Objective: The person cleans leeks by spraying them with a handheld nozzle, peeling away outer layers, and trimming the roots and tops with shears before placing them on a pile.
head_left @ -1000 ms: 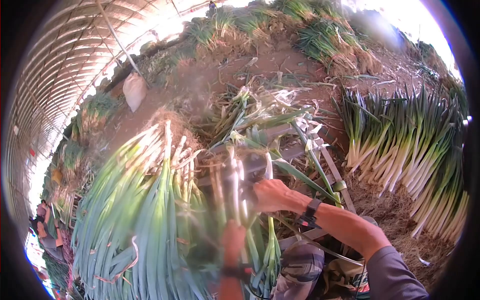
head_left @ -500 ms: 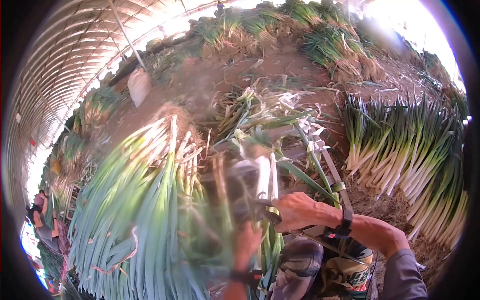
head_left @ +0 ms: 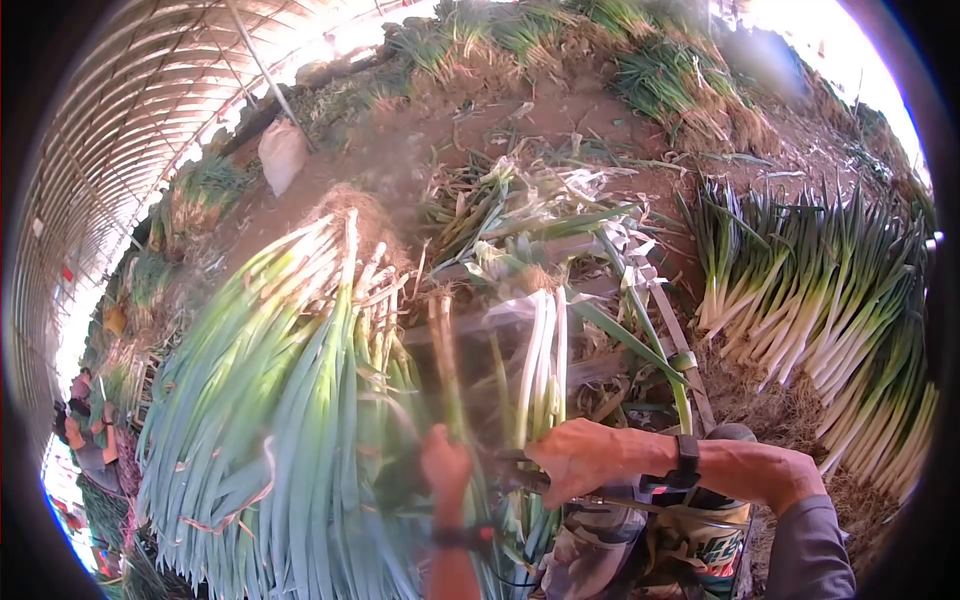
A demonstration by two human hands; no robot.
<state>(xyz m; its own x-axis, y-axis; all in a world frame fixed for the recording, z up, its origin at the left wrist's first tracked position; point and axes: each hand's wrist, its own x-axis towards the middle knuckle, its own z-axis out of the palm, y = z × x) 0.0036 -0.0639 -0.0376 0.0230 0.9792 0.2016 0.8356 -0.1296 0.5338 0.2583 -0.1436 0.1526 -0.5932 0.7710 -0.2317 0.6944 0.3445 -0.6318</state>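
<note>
My left hand [head_left: 447, 465], smeared by motion, is over the lower end of brownish unpeeled leek stalks [head_left: 446, 345]. To its right, my right hand [head_left: 580, 458] is closed around a dark tool [head_left: 522, 470] whose shape is partly hidden by the fingers. Several clean white leeks [head_left: 541, 360] stand roots-up just beyond my right hand, their green leaves running down past it. A large heap of leeks [head_left: 290, 400] with muddy roots lies left of my left hand, leaves toward me. A dark band [head_left: 684, 460] circles my right wrist.
Stripped leaves [head_left: 560, 200] pile up ahead, beside a metal frame bar [head_left: 680, 350]. Rows of cleaned leeks [head_left: 800, 270] lie at the right. More bundles [head_left: 680, 80] are at the back. A pale sack [head_left: 283, 155] rests on the soil. Another person [head_left: 90, 430] is at the far left.
My left hand has moved left, from beside the white leeks to the brownish stalks. My right hand has come slightly lower and left with the dark tool, and more white leek now shows.
</note>
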